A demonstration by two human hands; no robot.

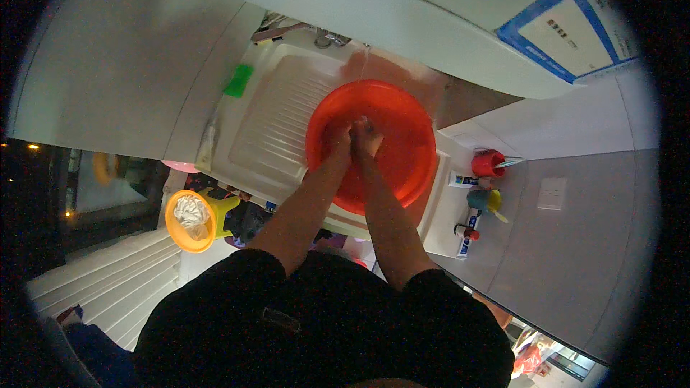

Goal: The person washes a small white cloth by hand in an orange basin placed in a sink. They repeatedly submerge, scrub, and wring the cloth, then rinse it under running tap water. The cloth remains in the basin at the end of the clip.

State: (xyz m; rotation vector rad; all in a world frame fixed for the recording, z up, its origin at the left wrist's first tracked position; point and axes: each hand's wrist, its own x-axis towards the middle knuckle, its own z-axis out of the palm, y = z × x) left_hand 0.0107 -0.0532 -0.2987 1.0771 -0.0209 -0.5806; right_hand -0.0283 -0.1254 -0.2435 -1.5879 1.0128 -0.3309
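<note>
A round red plastic basin (407,172) stands over the white laundry sink (242,118), beside its ribbed washboard. Both of my hands are together inside the basin, under the metal faucet (331,39), from which a thin stream of water seems to fall. My left hand (345,140) touches my right hand (369,137). The fingers are blurred and dark between the palms, so whether a small thing is held there cannot be seen.
A green block (239,81) lies on the sink's left rim. On the right ledge are a red cup (488,163), toothpaste tubes (462,179) and a teal cup (477,199). A yellow stool (221,215) with an orange basin (171,219) holding white cloth stands at left.
</note>
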